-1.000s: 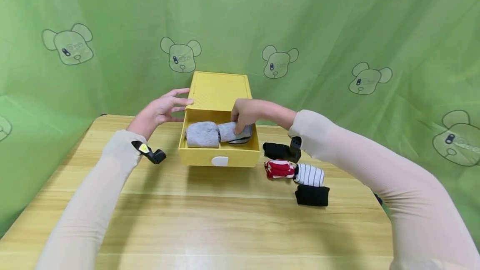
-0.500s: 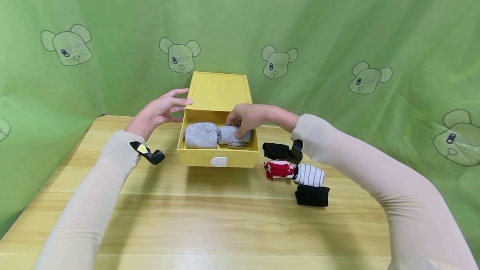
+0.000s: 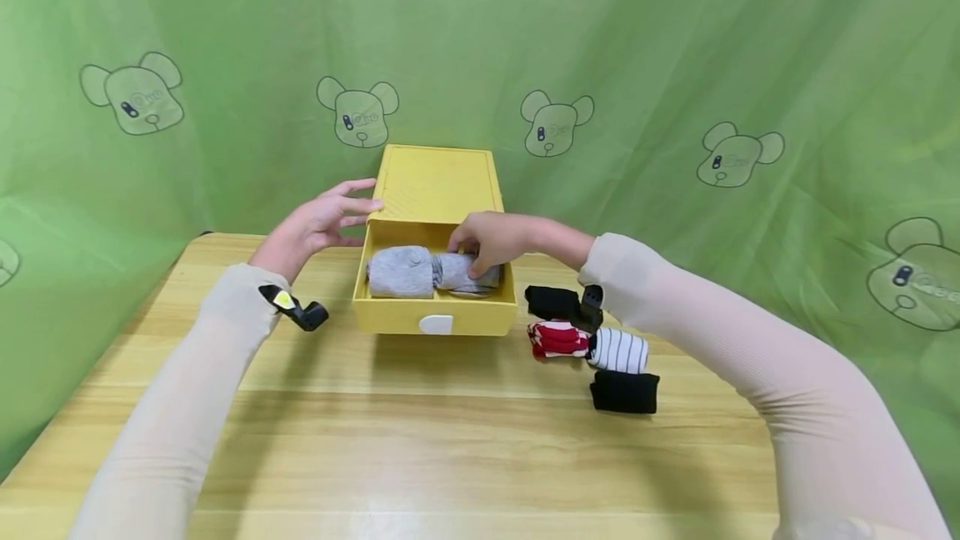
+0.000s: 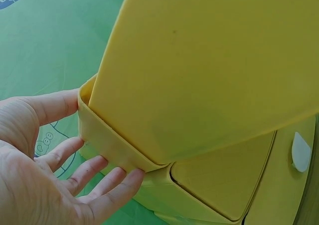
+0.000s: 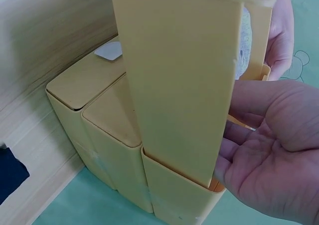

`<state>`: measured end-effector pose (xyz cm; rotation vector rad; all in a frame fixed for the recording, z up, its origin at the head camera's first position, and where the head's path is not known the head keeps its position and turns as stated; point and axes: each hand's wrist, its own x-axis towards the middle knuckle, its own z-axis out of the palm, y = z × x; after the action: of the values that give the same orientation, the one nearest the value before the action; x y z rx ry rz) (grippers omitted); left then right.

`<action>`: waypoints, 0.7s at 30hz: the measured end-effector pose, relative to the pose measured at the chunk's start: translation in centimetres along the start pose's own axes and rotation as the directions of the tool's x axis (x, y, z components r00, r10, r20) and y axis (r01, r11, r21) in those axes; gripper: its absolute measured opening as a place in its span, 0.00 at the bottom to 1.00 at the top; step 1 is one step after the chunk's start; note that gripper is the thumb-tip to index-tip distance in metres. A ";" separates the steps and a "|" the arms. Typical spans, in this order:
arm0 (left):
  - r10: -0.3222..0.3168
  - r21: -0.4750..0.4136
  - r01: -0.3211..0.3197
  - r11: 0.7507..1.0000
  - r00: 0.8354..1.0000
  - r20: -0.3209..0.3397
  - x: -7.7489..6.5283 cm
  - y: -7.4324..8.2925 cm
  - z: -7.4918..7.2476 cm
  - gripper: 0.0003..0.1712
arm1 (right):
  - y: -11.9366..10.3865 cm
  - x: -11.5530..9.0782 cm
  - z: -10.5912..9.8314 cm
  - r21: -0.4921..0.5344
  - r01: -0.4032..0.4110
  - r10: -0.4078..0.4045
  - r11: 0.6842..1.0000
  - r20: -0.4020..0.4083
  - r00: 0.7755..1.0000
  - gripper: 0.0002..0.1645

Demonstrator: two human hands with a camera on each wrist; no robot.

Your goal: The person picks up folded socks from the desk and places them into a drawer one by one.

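In the head view, a yellow drawer (image 3: 390, 319) with a white tab (image 3: 436, 324) is pulled out of a yellow drawer box (image 3: 438, 182). Inside it, a rolled grey pair of socks (image 3: 401, 272) fills the left side. My right hand (image 3: 495, 237) reaches in from the right and pinches another rolled grey pair (image 3: 452, 271), thumb in front and fingers behind. The right wrist view hides those fingertips behind the drawer's side. My left hand (image 3: 318, 219) steadies the box from the left; in the left wrist view its spread fingers (image 4: 119, 190) touch the casing's edge.
Right of the drawer on the wooden table (image 3: 420, 457) lie more rolled socks: a black pair (image 3: 551, 301), a red-and-white pair (image 3: 558, 339), a striped white pair (image 3: 619, 351) and another black pair (image 3: 625, 391). More closed drawers (image 5: 112, 110) show below. Behind hangs a green curtain (image 3: 465, 40).
My right hand has shifted slightly left and toward the drawer front, lower over the right-hand grey socks. My left hand stays at the box's side.
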<state>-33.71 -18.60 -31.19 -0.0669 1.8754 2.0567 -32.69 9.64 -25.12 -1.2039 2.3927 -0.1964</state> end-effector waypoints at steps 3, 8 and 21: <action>0.002 -0.002 -0.002 1.000 1.000 0.002 0.0 0.0 -0.1 0.44 | -0.1 0.0 0.1 -0.026 0.006 -0.006 1.000 -0.027 1.000 0.21; 0.004 -0.011 -0.004 1.000 1.000 0.001 0.1 0.0 -0.2 0.44 | -0.7 -0.4 0.6 -0.096 0.018 -0.031 0.995 -0.141 0.990 0.20; 0.052 0.048 -0.053 0.997 0.998 0.029 -0.4 -0.4 -0.3 0.42 | -7.2 -5.0 3.8 0.253 0.373 -0.218 0.893 -0.482 0.848 0.13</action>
<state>-33.30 -18.96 -31.54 0.0234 1.9285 2.0340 -23.17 9.46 -24.57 -1.4772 2.3673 -1.0470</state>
